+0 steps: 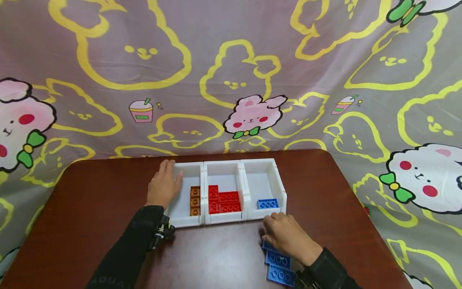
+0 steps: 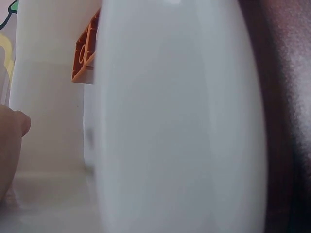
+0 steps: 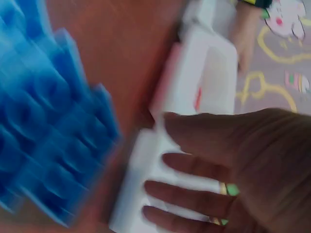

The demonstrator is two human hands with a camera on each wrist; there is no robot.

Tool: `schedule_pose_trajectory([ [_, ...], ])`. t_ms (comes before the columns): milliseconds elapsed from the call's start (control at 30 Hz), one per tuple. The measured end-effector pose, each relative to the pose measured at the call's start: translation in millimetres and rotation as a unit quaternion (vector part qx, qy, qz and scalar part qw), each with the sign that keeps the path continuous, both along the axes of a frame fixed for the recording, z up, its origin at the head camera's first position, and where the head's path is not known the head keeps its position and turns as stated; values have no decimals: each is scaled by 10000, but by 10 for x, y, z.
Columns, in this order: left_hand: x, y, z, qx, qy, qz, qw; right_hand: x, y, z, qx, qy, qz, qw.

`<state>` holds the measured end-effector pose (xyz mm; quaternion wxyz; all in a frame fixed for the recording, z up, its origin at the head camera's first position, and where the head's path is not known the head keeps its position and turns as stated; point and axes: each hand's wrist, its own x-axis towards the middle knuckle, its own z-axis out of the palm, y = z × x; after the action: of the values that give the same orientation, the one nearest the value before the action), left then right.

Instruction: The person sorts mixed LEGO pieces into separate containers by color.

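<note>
A: Where do the blue bricks (image 1: 277, 265) lie from your right hand (image 1: 288, 237)?

B: Right under it and trailing back toward your wrist. They make a row on the table (image 1: 90, 192) whose long axis runs from the front of the right-hand bin (image 1: 267, 188) toward you. Your fingers are spread and loosely bent over the near end of the row; whether they pinch a brick you cannot tell, since the wrist view is blurred.

A: And the left hand (image 1: 164, 186)?

B: Flat, fingers straight, resting against the outer wall of the left-hand bin (image 1: 184, 208), well apart from the blue bricks. Your right hand is much the nearer one.

A: Room to move?

B: The right-hand bin sits just ahead of your fingertips, with one blue brick (image 1: 268, 204) at its front wall and bare floor behind it. Bare table lies to your right.
</note>
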<state>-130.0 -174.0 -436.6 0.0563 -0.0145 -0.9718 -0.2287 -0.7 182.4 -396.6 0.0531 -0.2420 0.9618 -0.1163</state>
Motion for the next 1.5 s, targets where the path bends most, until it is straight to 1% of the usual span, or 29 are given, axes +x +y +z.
schedule_pose_trajectory([
  [33,-3,-4,10,-8,12,3,10000,54,-13,-19,154,-193,-117,9996],
  [133,-1,-13,25,-19,-11,-22,10000,162,-65,-115,388,-636,-496,9960],
  [167,2,-16,23,-24,-29,-28,10000,179,-80,-148,427,-702,-587,9949],
  [233,12,-16,15,-27,-70,-21,10000,195,-106,-199,513,-667,-664,9942],
  [300,21,-14,-1,-12,-107,2,9999,190,-121,-223,591,-341,-553,9961],
  [400,23,-14,-32,4,-125,28,9999,132,-136,-166,537,434,-269,9973],
  [467,23,-13,-44,12,-109,32,9999,41,-146,-82,300,1038,-130,9941],
  [500,23,-15,-49,16,-123,39,9999,-23,-150,-30,163,1269,-113,9917],
  [600,30,-19,-60,10,-131,49,9999,-282,-137,83,-224,1569,-180,9872],
  [667,48,-27,-74,24,-155,39,9999,-467,-121,83,-256,1595,-233,9866],
  [767,78,-27,-110,54,-207,49,9998,-694,-102,-26,-13,1446,-115,9894],
  [833,97,-13,-129,46,-299,52,9995,-775,-98,-127,137,1343,35,9908],
  [900,103,10,-138,49,-381,66,9992,-816,-86,-212,180,1189,132,9927],
  [1033,104,52,-127,103,-454,65,9989,-829,-44,-327,217,1054,221,9939],
  [1233,98,68,-118,154,-353,77,9992,-785,-21,-365,158,1032,346,9939],
  [1367,91,71,-120,123,-303,40,9995,-699,-8,-290,-150,964,209,9950],
  [1433,83,71,-112,126,-251,-9,9996,-603,11,-195,-289,951,24,9950],
  [1500,73,71,-90,140,-154,-59,9998,-467,33,-75,-307,844,-197,9958],
])
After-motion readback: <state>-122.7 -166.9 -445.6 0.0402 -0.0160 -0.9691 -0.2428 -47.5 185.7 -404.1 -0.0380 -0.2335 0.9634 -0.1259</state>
